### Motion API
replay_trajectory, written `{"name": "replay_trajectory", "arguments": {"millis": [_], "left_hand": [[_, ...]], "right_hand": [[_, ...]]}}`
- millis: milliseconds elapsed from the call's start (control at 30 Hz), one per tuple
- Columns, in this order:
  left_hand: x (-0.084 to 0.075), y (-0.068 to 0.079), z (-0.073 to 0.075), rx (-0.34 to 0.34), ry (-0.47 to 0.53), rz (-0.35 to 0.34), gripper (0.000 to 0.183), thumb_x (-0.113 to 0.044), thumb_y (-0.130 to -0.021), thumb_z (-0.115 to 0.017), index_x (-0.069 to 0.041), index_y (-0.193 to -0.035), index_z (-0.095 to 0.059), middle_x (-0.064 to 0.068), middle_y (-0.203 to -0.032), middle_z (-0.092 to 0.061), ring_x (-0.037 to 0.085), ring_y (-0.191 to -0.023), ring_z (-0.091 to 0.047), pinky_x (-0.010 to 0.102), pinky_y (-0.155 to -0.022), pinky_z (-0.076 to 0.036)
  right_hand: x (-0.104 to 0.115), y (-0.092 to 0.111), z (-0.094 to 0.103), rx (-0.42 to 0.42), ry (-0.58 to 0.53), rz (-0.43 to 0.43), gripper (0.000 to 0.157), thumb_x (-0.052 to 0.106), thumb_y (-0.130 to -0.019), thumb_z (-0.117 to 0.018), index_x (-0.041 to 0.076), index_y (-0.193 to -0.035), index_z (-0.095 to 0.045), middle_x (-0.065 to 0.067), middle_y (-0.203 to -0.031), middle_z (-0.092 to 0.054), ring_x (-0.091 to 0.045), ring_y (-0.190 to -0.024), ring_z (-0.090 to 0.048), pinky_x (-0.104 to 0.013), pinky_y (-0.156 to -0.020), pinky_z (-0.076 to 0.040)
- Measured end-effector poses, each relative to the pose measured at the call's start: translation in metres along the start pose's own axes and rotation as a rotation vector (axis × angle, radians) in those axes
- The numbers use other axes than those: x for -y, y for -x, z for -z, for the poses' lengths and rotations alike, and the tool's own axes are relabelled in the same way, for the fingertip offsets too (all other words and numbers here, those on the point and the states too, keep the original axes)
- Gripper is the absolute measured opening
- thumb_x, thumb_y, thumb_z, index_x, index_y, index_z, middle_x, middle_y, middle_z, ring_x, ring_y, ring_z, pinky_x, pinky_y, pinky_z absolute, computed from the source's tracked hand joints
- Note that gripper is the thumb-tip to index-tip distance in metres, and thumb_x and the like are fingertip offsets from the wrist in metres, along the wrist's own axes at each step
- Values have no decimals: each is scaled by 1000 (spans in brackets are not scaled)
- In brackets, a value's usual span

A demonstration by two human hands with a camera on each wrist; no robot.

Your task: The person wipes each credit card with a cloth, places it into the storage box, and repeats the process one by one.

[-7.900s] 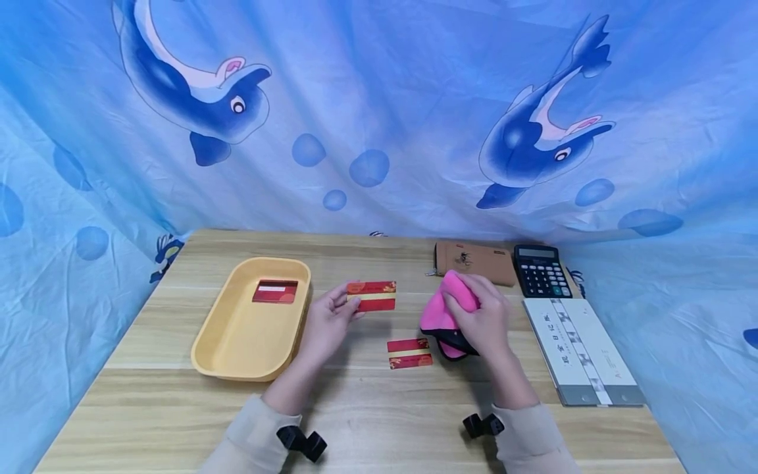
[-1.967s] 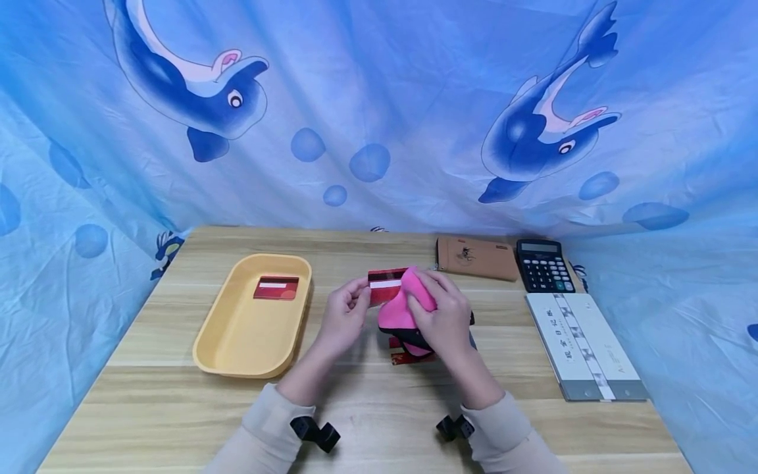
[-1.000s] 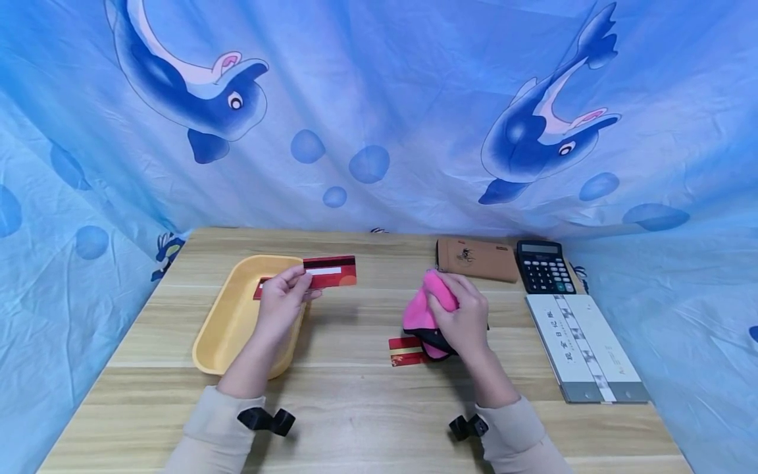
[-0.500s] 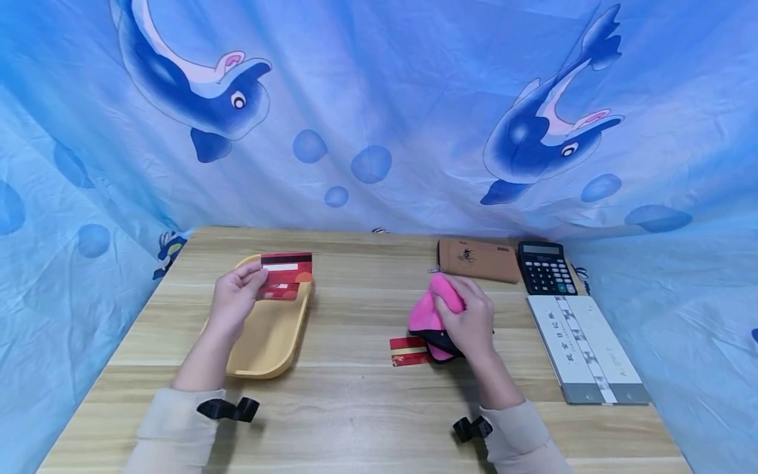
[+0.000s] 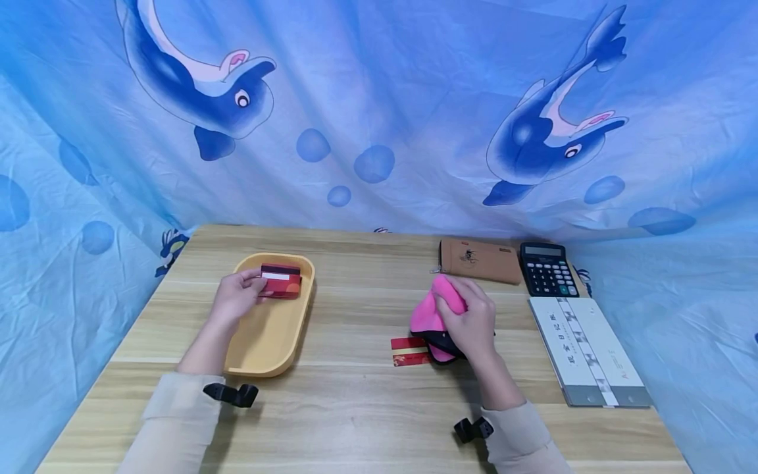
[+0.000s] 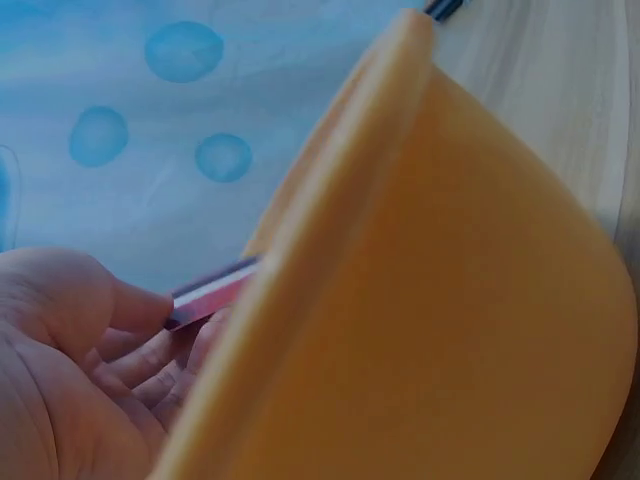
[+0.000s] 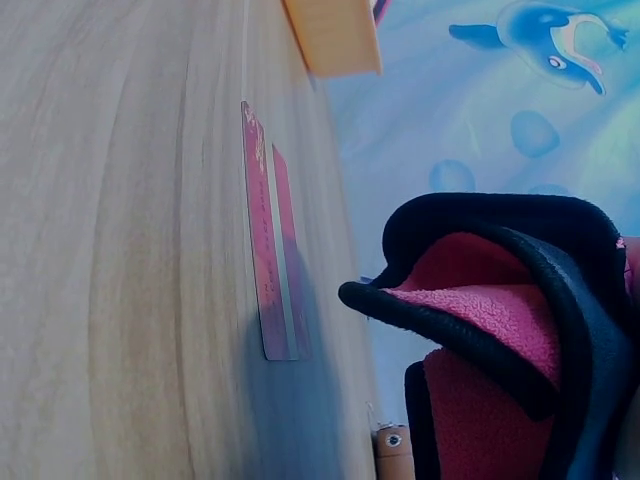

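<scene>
My left hand (image 5: 237, 296) pinches a red bank card (image 5: 281, 282) by its left edge, between thumb and fingers. The card is at the far end of the yellow plastic tray (image 5: 237, 370). It covers nearly all of another red card lying in that tray. In the left wrist view the tray's wall hides part of the held card (image 6: 215, 295). My right hand (image 5: 472, 322) grips a bunched pink cloth (image 5: 428, 315) with black edging. On the table a red card with a pale stripe (image 5: 408, 351) lies partly behind the cloth in the head view.
At the back right of the wooden table (image 5: 361, 421) lies a brown zip wallet (image 5: 482, 262) beside a black calculator (image 5: 547, 270). A white and grey notebook (image 5: 592, 352) lies at the right. A blue dolphin-print curtain (image 5: 379, 99) stands behind the table.
My left hand has moved left and lowered the card into the tray. Earlier it held that card near the cloth, striped side up. My right hand has shifted slightly right, still gripping the cloth.
</scene>
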State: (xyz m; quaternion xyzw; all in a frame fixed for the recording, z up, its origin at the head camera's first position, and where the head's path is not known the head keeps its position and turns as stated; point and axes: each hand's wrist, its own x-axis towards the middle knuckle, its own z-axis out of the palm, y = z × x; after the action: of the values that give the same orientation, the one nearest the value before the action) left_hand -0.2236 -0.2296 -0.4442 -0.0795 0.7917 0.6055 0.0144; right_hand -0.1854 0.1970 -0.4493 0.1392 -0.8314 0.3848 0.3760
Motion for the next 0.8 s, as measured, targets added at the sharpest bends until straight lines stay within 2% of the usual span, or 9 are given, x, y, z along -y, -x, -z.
{"name": "replay_trajectory", "arguments": {"millis": [267, 300, 400, 533, 600, 800], "left_hand": [[4, -4, 1, 10, -69, 39, 49, 0, -103, -52, 16, -146, -36, 38, -138, -50, 1, -82, -66, 25, -82, -60], [4, -4, 1, 10, -83, 40, 51, -1, -102, -53, 16, -147, -35, 38, -140, -49, 4, -86, -67, 25, -84, -59], [6, -5, 2, 3, -137, 46, 58, -6, -102, -57, 15, -149, -32, 35, -145, -45, 22, -106, -68, 30, -91, -58], [8, -7, 3, -9, -191, 47, 65, -13, -101, -60, 14, -151, -29, 34, -150, -41, 42, -134, -48, 44, -107, -47], [10, -8, 3, -7, -184, 41, 67, -13, -101, -61, 13, -153, -26, 34, -152, -37, 45, -139, -40, 49, -113, -40], [12, -8, 2, 49, -115, 55, 74, -17, -104, -58, 6, -158, -14, 32, -161, -16, 50, -147, -22, 55, -119, -28]], "right_hand": [[-2, 2, 1, 6, 6, -8, 35, 7, -80, -84, -1, -113, -75, -14, -107, -74, -29, -93, -72, -46, -72, -61], [-3, 2, 1, 8, 7, -8, 36, 8, -80, -84, -1, -113, -75, -14, -107, -74, -29, -93, -72, -45, -72, -61], [-3, 2, 1, 11, 9, -13, 37, 8, -80, -84, 1, -115, -75, -13, -107, -74, -28, -92, -72, -45, -72, -61], [-3, 2, 1, 10, 12, -7, 37, 8, -80, -85, 1, -115, -76, -13, -105, -74, -28, -90, -72, -44, -69, -60], [-4, 2, 1, 9, 17, -3, 37, 8, -79, -85, 1, -114, -76, -14, -104, -74, -28, -89, -72, -44, -68, -60], [-4, 3, 1, 19, 24, -10, 37, 9, -79, -85, 0, -114, -76, -14, -104, -74, -28, -89, -72, -45, -69, -60]]}}
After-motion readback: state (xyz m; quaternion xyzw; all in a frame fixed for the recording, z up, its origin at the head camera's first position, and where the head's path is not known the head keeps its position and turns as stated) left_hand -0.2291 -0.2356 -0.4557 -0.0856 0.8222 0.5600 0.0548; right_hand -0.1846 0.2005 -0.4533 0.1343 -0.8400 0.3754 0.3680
